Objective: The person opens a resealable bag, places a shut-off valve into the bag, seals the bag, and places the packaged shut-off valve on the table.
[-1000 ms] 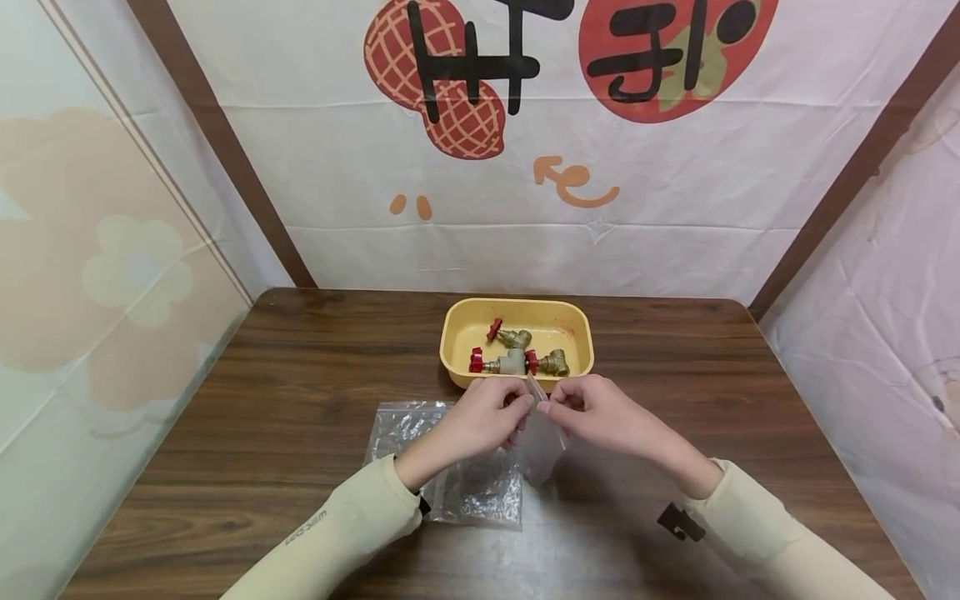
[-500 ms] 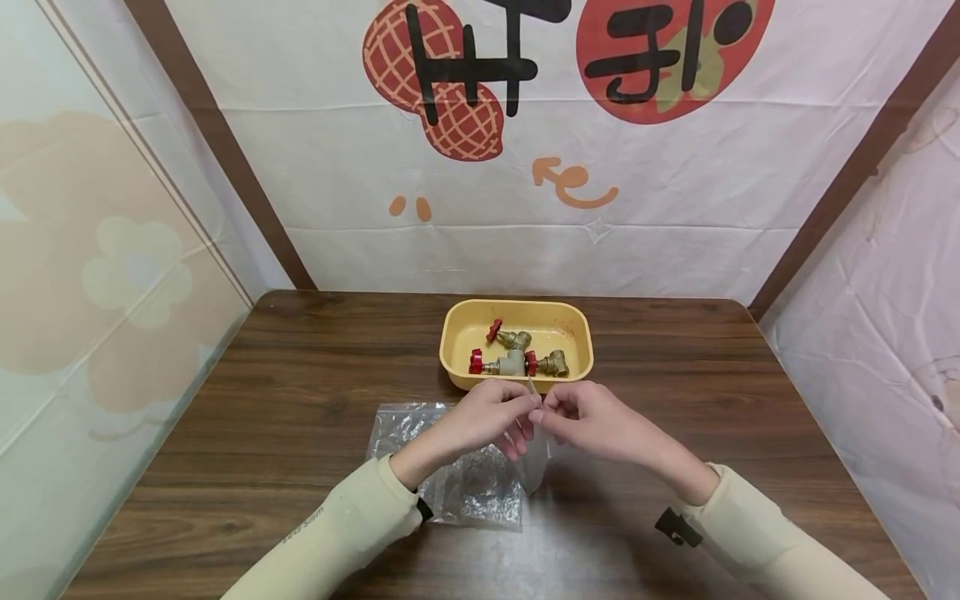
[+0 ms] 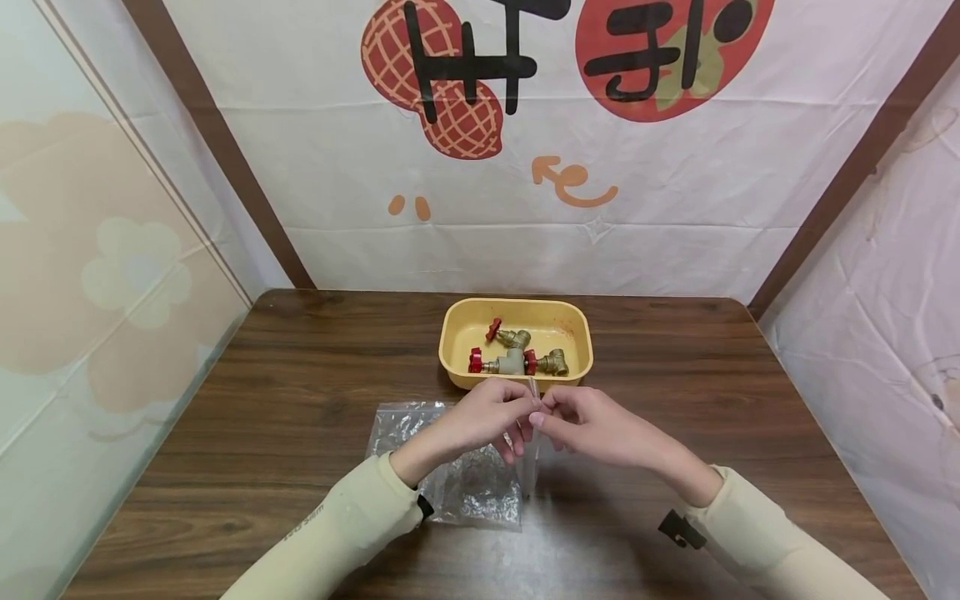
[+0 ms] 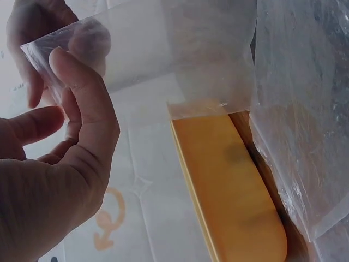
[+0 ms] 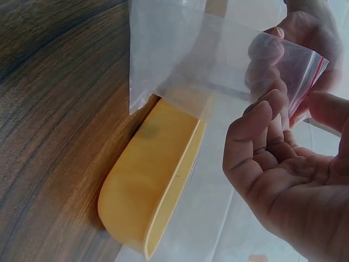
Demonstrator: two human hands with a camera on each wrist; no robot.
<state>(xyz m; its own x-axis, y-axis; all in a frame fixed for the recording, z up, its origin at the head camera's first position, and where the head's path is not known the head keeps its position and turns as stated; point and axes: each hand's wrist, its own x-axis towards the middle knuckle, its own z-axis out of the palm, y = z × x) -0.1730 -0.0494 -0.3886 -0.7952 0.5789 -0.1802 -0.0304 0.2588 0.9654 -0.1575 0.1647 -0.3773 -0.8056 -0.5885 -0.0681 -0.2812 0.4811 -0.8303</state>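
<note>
A clear zip-lock bag [image 3: 529, 473] hangs upright from both hands in front of the yellow tray. Its zip edge, with a red line, shows in the right wrist view, where the bag [image 5: 212, 60] looks flat and see-through. My left hand [image 3: 487, 417] pinches the top edge from the left; my right hand [image 3: 600, 423] pinches it from the right, the fingertips of the two hands close together. In the left wrist view, curled left fingers [image 4: 90, 103] lie against the film. Whether the bag's mouth is parted, I cannot tell.
A yellow plastic tray [image 3: 452, 367] stands behind the hands, holding valves with red handwheels [image 3: 495, 329] and a grey fitting [image 3: 512, 362]. Clear plastic bags [image 3: 480, 500] lie flat under the left forearm on the wooden table [image 3: 300, 417]. A printed curtain [image 3: 675, 183] hangs behind.
The bag has turned from slanting rightward to nearly edge-on below the hands. My right hand has shifted slightly down, and the fingertips have drawn closer together at the zip edge.
</note>
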